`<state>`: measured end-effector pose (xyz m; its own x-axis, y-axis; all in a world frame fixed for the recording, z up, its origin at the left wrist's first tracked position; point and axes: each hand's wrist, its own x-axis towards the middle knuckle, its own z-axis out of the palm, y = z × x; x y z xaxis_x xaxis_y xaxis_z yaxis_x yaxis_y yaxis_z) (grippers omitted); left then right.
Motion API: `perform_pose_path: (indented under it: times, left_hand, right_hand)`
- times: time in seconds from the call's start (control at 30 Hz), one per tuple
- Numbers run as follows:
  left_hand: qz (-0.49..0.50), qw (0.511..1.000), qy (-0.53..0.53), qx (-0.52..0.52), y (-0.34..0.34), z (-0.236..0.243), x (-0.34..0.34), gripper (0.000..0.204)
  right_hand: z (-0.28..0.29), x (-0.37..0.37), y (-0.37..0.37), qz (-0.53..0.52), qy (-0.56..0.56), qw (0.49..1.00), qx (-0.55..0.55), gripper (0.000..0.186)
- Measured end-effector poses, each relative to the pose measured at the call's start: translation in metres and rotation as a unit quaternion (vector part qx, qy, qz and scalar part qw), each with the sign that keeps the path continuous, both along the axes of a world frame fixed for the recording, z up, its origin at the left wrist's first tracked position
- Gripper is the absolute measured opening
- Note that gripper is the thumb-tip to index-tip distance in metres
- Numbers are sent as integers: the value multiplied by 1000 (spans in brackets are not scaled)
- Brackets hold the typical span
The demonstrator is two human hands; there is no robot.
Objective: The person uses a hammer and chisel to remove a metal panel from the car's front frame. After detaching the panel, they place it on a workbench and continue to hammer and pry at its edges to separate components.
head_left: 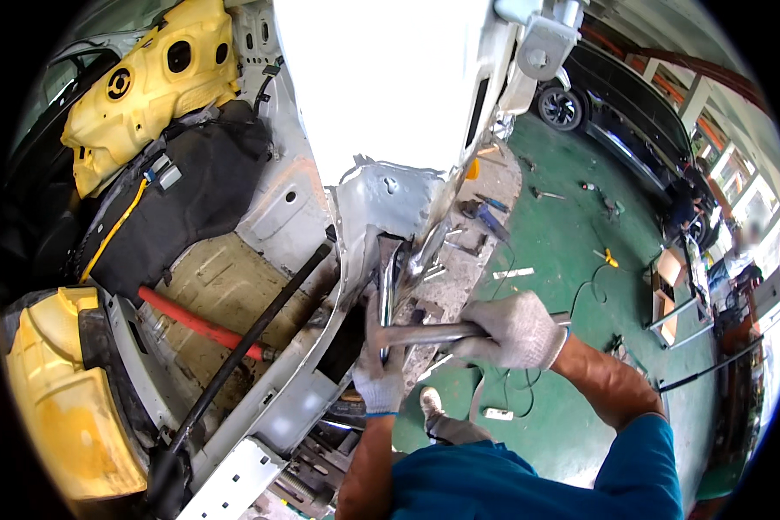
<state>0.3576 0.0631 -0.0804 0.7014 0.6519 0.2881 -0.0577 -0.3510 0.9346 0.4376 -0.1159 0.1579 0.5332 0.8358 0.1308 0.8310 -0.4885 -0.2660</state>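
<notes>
In a white knit glove, my right hand (522,329) is closed around the handle of a hammer (433,334). The hammer's head lies over my left hand (378,388), gloved too, which is closed around the lower end of a shiny metal bar (388,282). This bar points up into the opening at the base of a bare car-body pillar (390,199). Dented grey metal shows around that spot. The hammer head hides part of the bar and the left fingers. Whether the head touches the bar, I cannot tell.
A black pole (251,347) slants across the stripped body floor beside a red bar (201,321). Yellow foam panels (152,91) lie to the left. Hand tools (485,217) sit on a ledge at right. Cables and tools lie on the green floor (555,234); a dark car (620,104) stands beyond.
</notes>
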Motion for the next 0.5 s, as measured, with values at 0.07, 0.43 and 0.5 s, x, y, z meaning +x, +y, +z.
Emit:
perform_pose_path:
  times: [0.07, 0.43, 0.5]
  left_hand:
    - [-7, 999, -31, 19, 5, -19, -1, 21]
    - [-12, 999, 13, 38, 9, -25, -7, 22]
    - [-6, 990, 95, -100, 1, 23, -5, 20]
  right_hand:
    - [0, -7, 8, 59, -45, 997, 35, 38]
    - [2, 1, 15, 46, -52, 998, 3, 40]
    - [1, 20, 15, -54, -36, 997, -29, 38]
